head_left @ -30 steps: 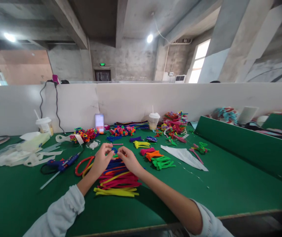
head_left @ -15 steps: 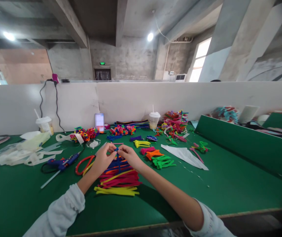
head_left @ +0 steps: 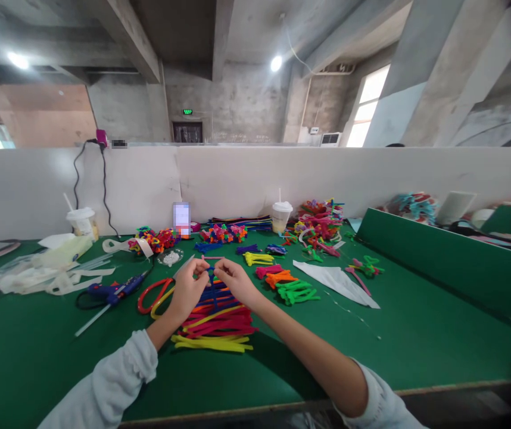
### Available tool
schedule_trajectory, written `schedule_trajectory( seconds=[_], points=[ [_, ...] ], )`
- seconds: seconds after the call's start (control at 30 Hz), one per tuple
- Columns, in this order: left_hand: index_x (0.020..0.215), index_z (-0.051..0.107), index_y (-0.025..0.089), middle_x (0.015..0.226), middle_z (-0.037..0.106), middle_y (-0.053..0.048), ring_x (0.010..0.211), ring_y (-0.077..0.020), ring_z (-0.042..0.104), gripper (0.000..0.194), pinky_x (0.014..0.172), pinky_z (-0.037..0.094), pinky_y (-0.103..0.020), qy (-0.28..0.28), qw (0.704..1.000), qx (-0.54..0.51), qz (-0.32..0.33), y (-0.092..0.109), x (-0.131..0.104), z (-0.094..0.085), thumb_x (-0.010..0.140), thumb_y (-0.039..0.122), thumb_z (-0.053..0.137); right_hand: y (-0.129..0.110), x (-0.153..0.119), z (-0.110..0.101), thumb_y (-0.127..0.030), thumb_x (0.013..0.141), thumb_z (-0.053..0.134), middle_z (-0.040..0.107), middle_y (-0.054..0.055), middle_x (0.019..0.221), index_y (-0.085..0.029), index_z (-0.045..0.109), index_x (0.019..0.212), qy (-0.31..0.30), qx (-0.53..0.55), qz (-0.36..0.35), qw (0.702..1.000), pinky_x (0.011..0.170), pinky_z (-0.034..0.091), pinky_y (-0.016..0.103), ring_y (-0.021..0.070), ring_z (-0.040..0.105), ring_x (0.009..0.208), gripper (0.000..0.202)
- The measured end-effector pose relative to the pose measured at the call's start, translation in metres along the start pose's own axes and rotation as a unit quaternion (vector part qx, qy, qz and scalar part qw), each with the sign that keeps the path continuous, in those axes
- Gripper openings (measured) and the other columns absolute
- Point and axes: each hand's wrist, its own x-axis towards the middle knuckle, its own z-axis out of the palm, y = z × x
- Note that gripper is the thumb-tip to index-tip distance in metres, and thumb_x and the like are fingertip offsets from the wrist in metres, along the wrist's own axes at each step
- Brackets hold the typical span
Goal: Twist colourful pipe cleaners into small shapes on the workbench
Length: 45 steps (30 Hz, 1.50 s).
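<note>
My left hand and my right hand meet fingertip to fingertip above a pile of pipe cleaners in yellow, pink, red, orange and blue on the green table. Both hands pinch a blue pipe cleaner between them; its shape is too small to make out. Small folded bundles lie just right of my right hand: yellow, pink and orange, green.
Left of my hands lie red-handled scissors, a blue glue gun and clear plastic bags. Two lidded cups stand by the white partition. Finished colourful pieces pile at the back. A green divider bounds the right side.
My hands have closed together on the blue pipe cleaner and shifted slightly up and away from me. The view has drifted a little.
</note>
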Motion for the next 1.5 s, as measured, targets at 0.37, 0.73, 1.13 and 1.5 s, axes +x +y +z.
schedule_trajectory(
  seconds=[0.37,0.73,1.13,1.5],
  points=[
    [0.080,0.055,0.017,0.073,0.058,0.000,0.069,-0.0128,0.056,0.011,0.062,0.049,-0.024,-0.012,0.999,0.032,0.031,0.003,0.003,-0.007,0.071,0.021,0.050,0.003,0.003,-0.004,-0.036,0.077,0.045,0.033,-0.004,0.060,-0.018,0.041,0.066,-0.010,-0.029,-0.022,0.999,0.053,0.027,0.022,0.0095,0.030,0.056,0.021],
    [0.072,0.054,0.018,0.065,0.055,0.002,0.061,-0.0116,0.053,0.009,0.059,0.046,-0.023,-0.013,0.997,0.077,0.015,0.007,0.003,-0.007,0.067,0.018,0.046,0.001,0.003,-0.001,-0.034,0.078,0.043,0.034,-0.004,0.061,-0.018,0.040,0.067,0.000,-0.038,-0.036,0.999,0.054,0.027,0.023,0.0100,0.031,0.057,0.019],
    [0.061,0.052,0.019,0.054,0.051,0.005,0.053,-0.0105,0.051,0.010,0.054,0.040,-0.020,-0.039,0.992,0.116,0.008,0.012,0.002,-0.009,0.065,0.018,0.043,-0.002,0.002,0.002,-0.031,0.075,0.045,0.034,-0.005,0.059,-0.018,0.042,0.066,-0.014,-0.036,-0.019,0.999,0.052,0.026,0.022,0.0093,0.030,0.055,0.016],
    [0.076,0.045,0.020,0.071,0.052,0.001,0.065,-0.0122,0.050,0.008,0.063,0.041,-0.023,-0.039,0.979,0.164,0.117,0.012,0.002,-0.008,0.072,0.014,0.040,-0.006,0.002,-0.005,-0.028,0.075,0.045,0.035,-0.005,0.059,-0.018,0.042,0.065,-0.052,-0.032,-0.028,0.998,0.051,0.026,0.022,0.0087,0.031,0.054,0.015]
  ],
)
